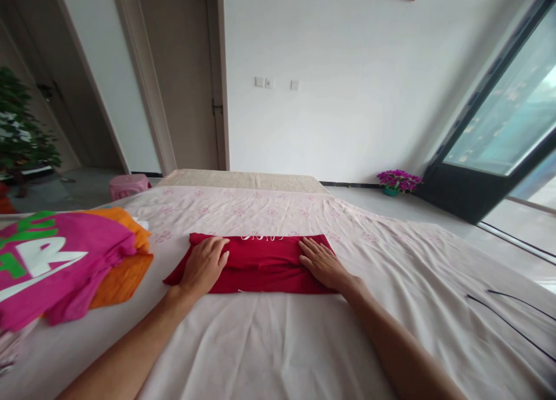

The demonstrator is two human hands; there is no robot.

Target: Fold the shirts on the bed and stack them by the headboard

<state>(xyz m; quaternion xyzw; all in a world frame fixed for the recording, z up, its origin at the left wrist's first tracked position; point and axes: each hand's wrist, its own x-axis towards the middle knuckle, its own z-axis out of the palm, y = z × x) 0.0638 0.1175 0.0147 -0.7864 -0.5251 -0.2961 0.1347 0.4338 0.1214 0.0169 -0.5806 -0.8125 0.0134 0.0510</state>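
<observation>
A dark red garment, folded into a wide flat strip, lies on the pale sheet in front of me. White lettering shows along its far edge. On its left end rests my left hand, palm down, fingers extended and the thumb pointing inward. My right hand presses flat on the right end with its fingers spread. Neither hand grips the cloth. What kind of garment it is cannot be made out from the folded shape.
A magenta printed shirt and an orange garment lie heaped on the left. Dark cords cross the sheet at right. Beyond the bed stand a pink stool and a pot of purple flowers.
</observation>
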